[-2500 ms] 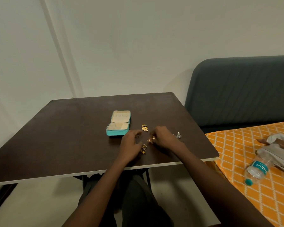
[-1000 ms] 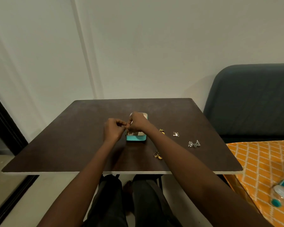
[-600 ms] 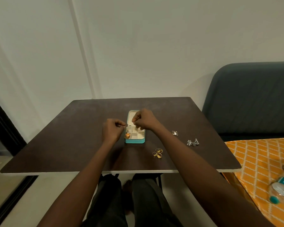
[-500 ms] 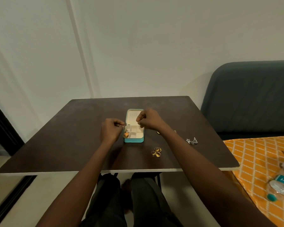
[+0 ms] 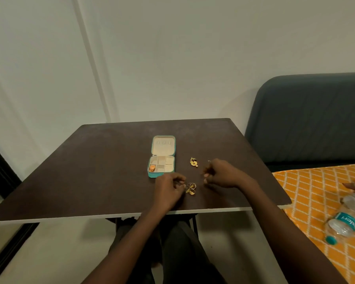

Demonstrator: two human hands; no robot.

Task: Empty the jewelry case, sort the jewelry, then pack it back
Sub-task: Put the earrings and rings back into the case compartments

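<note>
— Against the pale wall stands a dark brown table (image 5: 103, 165) with a thin light edge along its near side. What lies on it?

— Near the middle, a little toward the far edge, a teal jewelry case (image 5: 162, 156) lies open, its lid flat toward the far edge and its cream compartments facing up. One orange-gold piece (image 5: 152, 168) sits in the near-left compartment.

— And outside the case?

— A gold pendant (image 5: 193, 162) lies just right of the case. A cluster of gold rings (image 5: 190, 188) lies closer to the near edge, in front of the case's near-right corner.

— Where are the hands?

— Both are low over the table between the case and the near edge. The left hand (image 5: 168, 189) is just left of the rings, its fingers curled and its fingertips at the cluster; whether they pinch a ring cannot be told. The right hand (image 5: 221, 174) is to the right of the rings, fingers curled inward, thumb and forefinger close together; whether they hold anything cannot be told.

— What about the room?

— A dark grey-blue sofa back (image 5: 307, 117) stands beyond the table's right edge. In front of it, an orange cloth (image 5: 307, 187) with a white diamond pattern carries a plastic water bottle (image 5: 342, 224) lying on its side. The person's dark-trousered legs (image 5: 172, 249) show under the table's near edge, above a pale floor (image 5: 55, 251).
</note>
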